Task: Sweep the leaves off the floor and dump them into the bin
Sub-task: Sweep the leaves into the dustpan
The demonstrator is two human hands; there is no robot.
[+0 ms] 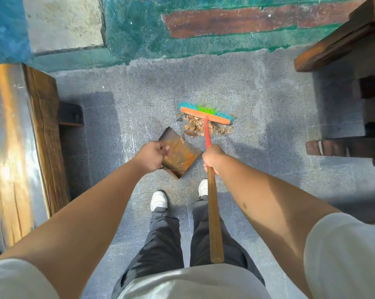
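Note:
A pile of dry brown leaves [198,126] lies on the grey speckled floor [257,117], just in front of the broom head [206,114], which is orange with blue and green bristles. My right hand [213,157] is shut on the broom's handle where the red part meets the wooden shaft. My left hand [152,155] grips the handle of a rusty metal dustpan [180,153], tilted, its mouth near the left edge of the leaf pile. A few leaf bits lie in the pan. No bin is in view.
A wooden bench [20,147] runs along the left side. Dark wooden furniture [350,87] stands at the right. Ahead lies teal and red painted floor [203,29] and a pale slab [63,22]. My white shoes [159,200] are below the dustpan.

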